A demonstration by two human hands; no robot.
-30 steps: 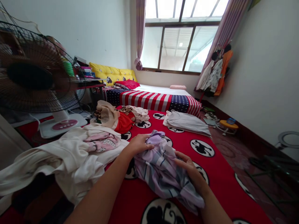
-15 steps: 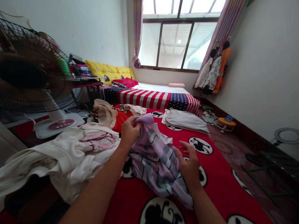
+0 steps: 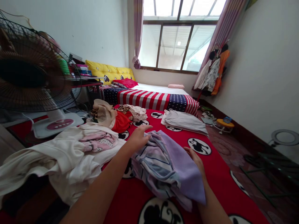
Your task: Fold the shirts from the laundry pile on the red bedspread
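A lilac garment with grey and blue stripes [image 3: 163, 165] lies bunched on the red blanket [image 3: 217, 168] in front of me. My left hand [image 3: 137, 137] rests on its far left edge with fingers stretched out flat. My right hand [image 3: 195, 158] lies at the garment's right side, fingers extended, partly hidden under a plain lilac flap.
A heap of white and pink clothes [image 3: 70, 155] lies at the left, with a beige and orange pile [image 3: 114, 116] behind it. A folded grey garment [image 3: 184, 121] sits further back. A standing fan [image 3: 32, 77] is at the left, a striped bed [image 3: 154, 98] beyond.
My left hand had lifted the garment's top edge and has now lowered it and let go. The plain lilac flap has fallen over to the right, covering part of my right hand.
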